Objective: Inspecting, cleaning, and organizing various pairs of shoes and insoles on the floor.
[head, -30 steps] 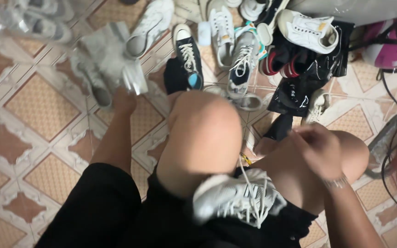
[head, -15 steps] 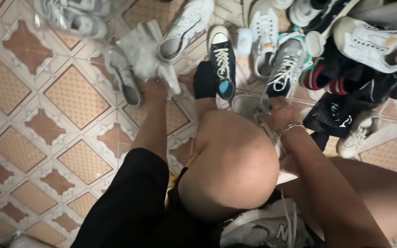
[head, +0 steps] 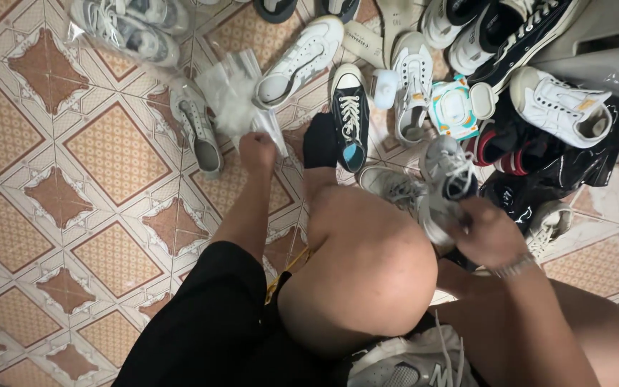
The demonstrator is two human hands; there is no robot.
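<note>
left hand [head: 256,150] — grip closed on clear plastic bag [head: 232,100] | right hand [head: 485,233] — grip closed on grey sneaker [head: 444,183]

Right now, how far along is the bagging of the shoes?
Done: one pair in a clear bag lies at the top left. In hand: the left hand holds an empty clear plastic bag, and the right hand grips a grey sneaker. Left: many loose shoes, such as the black high-top and a white sneaker, lie unbagged.
</note>
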